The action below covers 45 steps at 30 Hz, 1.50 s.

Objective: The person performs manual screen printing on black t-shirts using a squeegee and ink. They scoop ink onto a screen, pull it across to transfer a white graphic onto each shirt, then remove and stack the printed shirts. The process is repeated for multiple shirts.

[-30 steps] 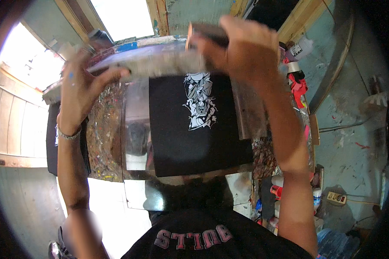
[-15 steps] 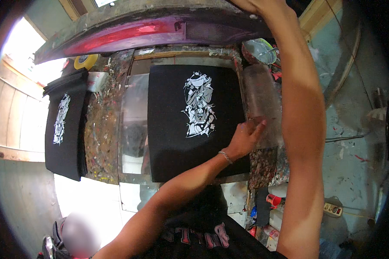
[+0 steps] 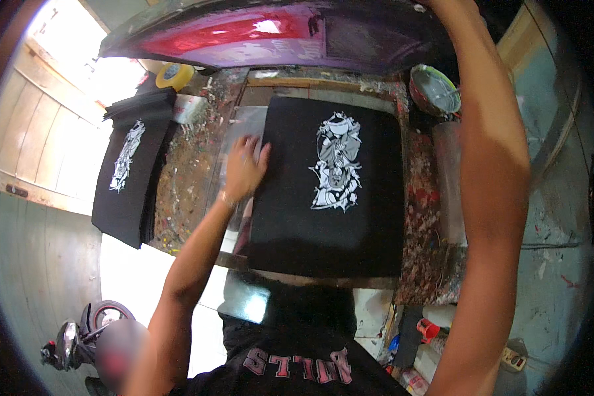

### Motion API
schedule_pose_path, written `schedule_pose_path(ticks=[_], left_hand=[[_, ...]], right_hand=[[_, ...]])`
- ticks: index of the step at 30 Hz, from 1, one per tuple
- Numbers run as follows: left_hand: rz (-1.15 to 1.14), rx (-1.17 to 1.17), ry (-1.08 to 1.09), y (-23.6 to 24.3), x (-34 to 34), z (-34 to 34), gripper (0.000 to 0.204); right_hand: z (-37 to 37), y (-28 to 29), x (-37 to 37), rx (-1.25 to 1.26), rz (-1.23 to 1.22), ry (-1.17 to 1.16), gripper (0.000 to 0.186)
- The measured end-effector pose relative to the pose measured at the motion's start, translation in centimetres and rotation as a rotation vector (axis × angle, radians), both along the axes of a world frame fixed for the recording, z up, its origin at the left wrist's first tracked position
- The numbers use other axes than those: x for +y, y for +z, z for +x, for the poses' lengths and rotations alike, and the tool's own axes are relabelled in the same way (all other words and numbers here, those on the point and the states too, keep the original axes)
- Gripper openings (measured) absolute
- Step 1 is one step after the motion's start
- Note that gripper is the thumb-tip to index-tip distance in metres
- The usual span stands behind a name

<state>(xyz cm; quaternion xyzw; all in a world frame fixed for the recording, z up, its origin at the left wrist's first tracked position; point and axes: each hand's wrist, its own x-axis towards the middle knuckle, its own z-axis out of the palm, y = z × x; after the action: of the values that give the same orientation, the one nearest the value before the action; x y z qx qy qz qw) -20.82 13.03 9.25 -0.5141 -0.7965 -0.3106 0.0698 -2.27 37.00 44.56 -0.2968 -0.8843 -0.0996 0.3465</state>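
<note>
A black fabric panel (image 3: 290,231) with a white and grey printed figure (image 3: 338,162) lies flat on the work board. At its left edge is my left hand (image 3: 245,170), open with its fingers apart, over a glossy clear sheet (image 3: 234,125) that shows beside the panel. My right arm reaches up the right side. My right hand (image 3: 454,6), partly cut off by the upper edge of the view, grips the raised screen printing frame (image 3: 383,39). The frame's mesh has red and purple ink smears and tilts above the board's far side.
Left, a stack of black panels (image 3: 129,204) bears the same print. Behind it sits a yellow tape roll (image 3: 175,77). A bowl (image 3: 435,89) with grey contents stands far right, near a clear plastic sheet (image 3: 449,178). A motorcycle (image 3: 72,340) is lower left; a power strip (image 3: 513,360), lower right.
My left hand has moved from the panel's right edge to its left edge. My right hand stays at the raised frame. The whole view has shifted.
</note>
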Motion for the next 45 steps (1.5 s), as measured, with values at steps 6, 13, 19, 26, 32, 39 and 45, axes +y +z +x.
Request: schedule_pose_path(ticks=[6,13,19,26,32,39,45], left_hand=[[-0.548,0.186,0.287,-2.1,12.2,-11.4,0.054],[-0.295,-0.492,0.101,-2.8,15.2,-14.3,0.031],[0.429,-0.452,0.184,1.5,3.4,-7.8,0.018],[0.334,-0.311,0.472,6.7,-19.0,-5.1,0.018],[0.365,-0.219,0.602,6.6,-25.4,-11.4,0.035],[0.225,-0.518,1.151,-3.0,-38.7,9.0,0.061],[0.596,-1.947,0.875,-4.4,-35.2,23.1,0.036]], right_hand=[[-1.1,0.9,-0.5,-0.079,-0.158,0.087,0.080],[-1.0,1.3,1.0,-0.034,-0.060,0.057,0.080],[1.7,1.9,1.7,-0.042,-0.072,0.002,0.075],[6.1,1.8,3.5,0.004,-0.040,0.129,0.065],[-0.2,4.2,6.3,-0.228,0.079,0.027,0.070],[0.0,3.7,8.6,-0.210,0.003,-0.012,0.069],[-2.3,4.3,9.8,-0.220,-0.103,0.054,0.071]])
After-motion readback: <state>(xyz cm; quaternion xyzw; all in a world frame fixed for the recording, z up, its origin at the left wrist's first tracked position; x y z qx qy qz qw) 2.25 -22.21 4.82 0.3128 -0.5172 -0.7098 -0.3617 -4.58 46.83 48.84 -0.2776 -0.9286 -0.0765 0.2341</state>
